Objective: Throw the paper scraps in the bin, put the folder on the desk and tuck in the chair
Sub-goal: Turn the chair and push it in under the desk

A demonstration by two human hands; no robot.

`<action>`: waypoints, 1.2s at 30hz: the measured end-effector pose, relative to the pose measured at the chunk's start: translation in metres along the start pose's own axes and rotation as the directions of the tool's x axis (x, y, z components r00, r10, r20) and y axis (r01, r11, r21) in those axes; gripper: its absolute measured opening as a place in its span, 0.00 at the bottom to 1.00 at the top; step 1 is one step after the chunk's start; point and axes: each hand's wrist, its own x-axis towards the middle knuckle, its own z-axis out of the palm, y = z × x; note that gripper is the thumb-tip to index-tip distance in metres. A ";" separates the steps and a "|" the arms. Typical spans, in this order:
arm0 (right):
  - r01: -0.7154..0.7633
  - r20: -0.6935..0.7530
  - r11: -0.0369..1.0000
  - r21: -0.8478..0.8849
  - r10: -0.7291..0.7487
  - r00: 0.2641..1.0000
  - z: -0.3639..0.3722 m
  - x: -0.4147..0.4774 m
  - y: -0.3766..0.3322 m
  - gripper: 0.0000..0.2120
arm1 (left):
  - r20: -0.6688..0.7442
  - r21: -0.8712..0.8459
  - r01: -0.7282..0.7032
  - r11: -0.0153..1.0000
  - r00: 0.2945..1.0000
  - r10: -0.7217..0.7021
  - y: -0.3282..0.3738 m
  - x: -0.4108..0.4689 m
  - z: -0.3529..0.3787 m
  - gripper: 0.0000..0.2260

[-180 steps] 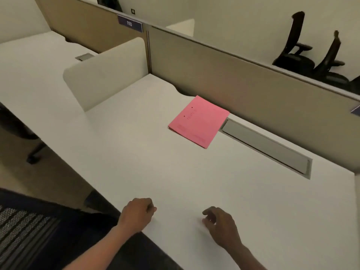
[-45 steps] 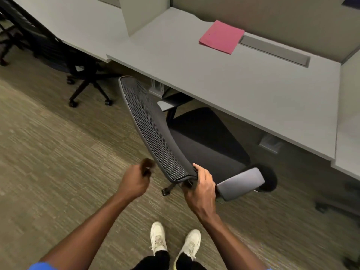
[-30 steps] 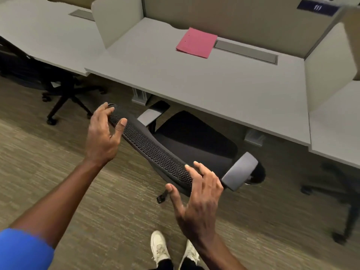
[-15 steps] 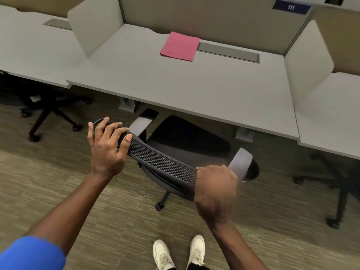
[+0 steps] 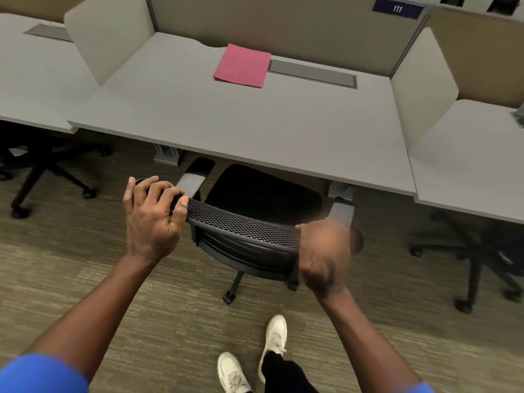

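A black mesh office chair point(image 5: 243, 225) faces the grey desk point(image 5: 255, 123), its seat partly under the front edge. My left hand point(image 5: 150, 219) grips the left end of the backrest's top rim, fingers curled over it. My right hand point(image 5: 323, 251), blurred, grips the right end of the same rim. The pink folder point(image 5: 242, 66) lies flat at the back of the desk, next to a grey cable flap point(image 5: 312, 73). No paper scraps or bin are in view.
White side dividers point(image 5: 107, 38) point(image 5: 422, 80) and a beige back partition bound the desk. Other black chairs stand under the neighbouring desks at left point(image 5: 42, 168) and right point(image 5: 482, 251). Carpet lies below, with my white shoes point(image 5: 255, 361) behind the chair.
The chair has swung round to face the desk squarely and its seat has slid further under the edge. Both hands have closed on the backrest rim.
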 end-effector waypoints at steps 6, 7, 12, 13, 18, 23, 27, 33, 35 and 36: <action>0.035 0.024 0.999 -0.024 -0.035 0.999 0.013 0.027 0.028 0.20 | 0.082 0.019 -0.040 0.999 0.996 0.038 0.002 0.020 0.007 0.21; 0.034 0.026 0.999 -0.023 -0.033 0.999 0.015 0.032 0.033 0.20 | 0.096 0.019 -0.033 0.999 0.995 0.031 0.005 0.024 0.009 0.20; 0.008 0.044 1.000 -0.008 -0.007 0.999 0.028 0.058 0.057 0.22 | 0.121 0.038 -0.017 0.999 0.993 0.012 0.020 0.046 0.024 0.22; 0.012 0.047 1.000 -0.005 -0.012 0.999 0.031 0.064 0.060 0.22 | 0.128 0.045 -0.019 0.999 0.992 0.013 0.021 0.051 0.027 0.22; 0.021 0.064 1.000 0.022 -0.022 0.998 0.043 0.093 0.076 0.24 | 0.136 0.049 -0.006 0.999 0.991 0.000 0.025 0.074 0.043 0.25; 0.007 0.088 0.999 0.053 -0.012 0.996 0.057 0.115 0.088 0.23 | 0.129 0.049 0.021 0.999 0.991 -0.027 0.031 0.093 0.055 0.22; 0.015 0.095 0.996 0.083 -0.023 0.995 0.068 0.127 0.093 0.21 | 0.092 0.057 0.026 0.998 0.995 -0.031 0.031 0.106 0.064 0.20; 0.018 0.064 0.994 0.111 -0.025 0.998 0.085 0.144 0.098 0.18 | 0.042 0.059 0.063 0.996 0.997 -0.065 0.029 0.124 0.080 0.19; 0.020 0.067 0.993 0.115 -0.028 0.997 0.090 0.149 0.098 0.18 | 0.043 0.050 0.061 0.997 0.997 -0.063 0.026 0.129 0.083 0.19; 0.021 0.067 0.993 0.117 -0.029 0.997 0.092 0.151 0.097 0.17 | 0.041 0.046 0.060 0.997 0.997 -0.062 0.024 0.132 0.084 0.18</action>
